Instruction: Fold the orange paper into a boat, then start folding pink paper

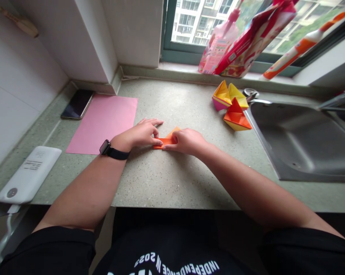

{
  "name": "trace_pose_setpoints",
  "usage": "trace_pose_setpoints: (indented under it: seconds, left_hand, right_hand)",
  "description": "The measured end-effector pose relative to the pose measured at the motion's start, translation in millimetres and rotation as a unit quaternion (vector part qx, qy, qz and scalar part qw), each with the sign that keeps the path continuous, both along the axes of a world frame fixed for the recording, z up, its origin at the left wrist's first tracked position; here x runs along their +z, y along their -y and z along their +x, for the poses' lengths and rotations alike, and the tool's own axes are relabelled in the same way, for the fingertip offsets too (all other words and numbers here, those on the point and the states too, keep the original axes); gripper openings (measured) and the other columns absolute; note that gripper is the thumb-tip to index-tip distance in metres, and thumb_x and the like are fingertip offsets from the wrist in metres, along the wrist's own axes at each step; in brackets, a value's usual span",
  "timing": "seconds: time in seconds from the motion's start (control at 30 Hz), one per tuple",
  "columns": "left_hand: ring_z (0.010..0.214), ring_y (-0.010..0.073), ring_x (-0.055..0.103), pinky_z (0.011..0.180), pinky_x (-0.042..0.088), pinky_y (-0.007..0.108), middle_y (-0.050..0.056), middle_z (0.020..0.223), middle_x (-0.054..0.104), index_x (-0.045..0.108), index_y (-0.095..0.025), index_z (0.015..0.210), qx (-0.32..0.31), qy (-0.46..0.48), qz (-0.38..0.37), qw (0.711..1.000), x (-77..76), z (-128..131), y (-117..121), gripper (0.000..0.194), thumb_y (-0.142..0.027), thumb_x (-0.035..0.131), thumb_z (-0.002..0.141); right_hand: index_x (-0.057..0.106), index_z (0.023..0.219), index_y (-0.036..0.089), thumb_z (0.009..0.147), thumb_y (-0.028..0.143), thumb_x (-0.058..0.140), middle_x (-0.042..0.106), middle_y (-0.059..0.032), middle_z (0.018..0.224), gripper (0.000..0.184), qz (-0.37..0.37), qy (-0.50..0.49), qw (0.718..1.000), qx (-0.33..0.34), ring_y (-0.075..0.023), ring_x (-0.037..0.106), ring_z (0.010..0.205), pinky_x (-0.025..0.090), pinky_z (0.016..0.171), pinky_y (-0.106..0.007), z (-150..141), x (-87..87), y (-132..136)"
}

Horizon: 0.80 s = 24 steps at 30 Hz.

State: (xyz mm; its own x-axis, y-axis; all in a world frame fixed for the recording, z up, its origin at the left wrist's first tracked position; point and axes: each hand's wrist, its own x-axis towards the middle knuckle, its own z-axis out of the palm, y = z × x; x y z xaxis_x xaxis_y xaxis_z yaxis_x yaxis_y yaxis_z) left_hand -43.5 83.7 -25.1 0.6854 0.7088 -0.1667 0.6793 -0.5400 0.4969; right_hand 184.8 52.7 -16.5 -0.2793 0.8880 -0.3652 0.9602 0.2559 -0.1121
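A small folded piece of orange paper (168, 141) lies on the speckled countertop (172, 179) between my two hands. My left hand (143, 133), with a black watch on its wrist, pinches the paper's left end between thumb and bent index finger; its other fingers stretch out over the counter. At the right part of the paper, my right hand (189, 141) grips with the thumb along the near edge and the fingers curled on top. A lighter orange corner sticks up behind the fold. My fingers cover part of the paper.
Left of my hands lies a pink sheet (109, 122), with a phone (77, 104) at its far corner. A white power bank (30, 173) with a cable sits front left. Several folded paper boats (237, 116) stand beside the steel sink (304, 141). Bottles and a red bag (252, 42) line the windowsill.
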Motion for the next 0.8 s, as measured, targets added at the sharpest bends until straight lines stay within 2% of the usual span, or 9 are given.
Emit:
trace_pose_setpoints:
  seconds: [0.17, 0.27, 0.43, 0.6, 0.8]
  left_hand:
    - [0.165, 0.0365, 0.034, 0.134, 0.029, 0.052, 0.009, 0.176, 0.045, 0.082, -0.020, 0.087, 0.015, -0.005, -0.002, 1.000, 2.9, -0.2, 1.7, 0.029, -0.048, 0.080, 0.094]
    - [0.164, 0.0354, 0.036, 0.133, 0.031, 0.051, 0.009, 0.175, 0.045, 0.083, -0.020, 0.087, 0.018, -0.003, 0.002, 1.000, 1.3, -0.4, 1.6, 0.027, -0.046, 0.080, 0.094]
    - [0.162, 0.0353, 0.038, 0.132, 0.033, 0.051, 0.008, 0.174, 0.048, 0.083, -0.021, 0.088, 0.013, -0.004, 0.015, 1.000, -0.7, -1.0, 0.7, 0.026, -0.046, 0.079, 0.094]
    - [0.158, 0.0343, 0.043, 0.131, 0.035, 0.049, 0.008, 0.172, 0.050, 0.083, -0.021, 0.089, 0.012, -0.007, 0.025, 1.000, -1.1, -1.6, 0.5, 0.025, -0.045, 0.078, 0.094]
    - [0.155, 0.0350, 0.046, 0.129, 0.036, 0.046, 0.006, 0.172, 0.050, 0.083, -0.021, 0.086, 0.009, -0.014, 0.026, 1.000, -2.6, -3.9, -1.3, 0.026, -0.045, 0.076, 0.094]
  right_hand:
    - [0.079, 0.093, 0.023, 0.098, 0.065, 0.067, 0.076, -0.0055, 0.087, 0.044, -0.039, -0.044, 0.998, 0.019, -0.0178, 0.059, 0.072, 0.031, 0.062, -0.033, 8.0, 6.0, -7.6]
    - [0.081, 0.093, 0.023, 0.096, 0.062, 0.069, 0.077, -0.0045, 0.088, 0.040, -0.060, -0.051, 0.997, 0.023, -0.0174, 0.059, 0.072, 0.032, 0.063, -0.032, 11.8, 12.1, -13.8]
    - [0.082, 0.095, 0.024, 0.091, 0.068, 0.072, 0.077, -0.0048, 0.086, 0.046, -0.079, -0.034, 0.996, 0.020, -0.0187, 0.060, 0.072, 0.033, 0.064, -0.033, 8.9, 15.3, -16.8]
    - [0.082, 0.097, 0.023, 0.089, 0.072, 0.075, 0.077, -0.0064, 0.089, 0.050, -0.051, -0.022, 0.998, 0.038, -0.0195, 0.061, 0.074, 0.034, 0.064, -0.033, 4.4, 8.3, -12.6]
    - [0.083, 0.103, 0.021, 0.086, 0.093, 0.061, 0.078, -0.0119, 0.093, 0.076, -0.006, 0.009, 1.000, 0.002, -0.0248, 0.066, 0.078, 0.037, 0.062, -0.035, -7.7, 4.0, 1.5]
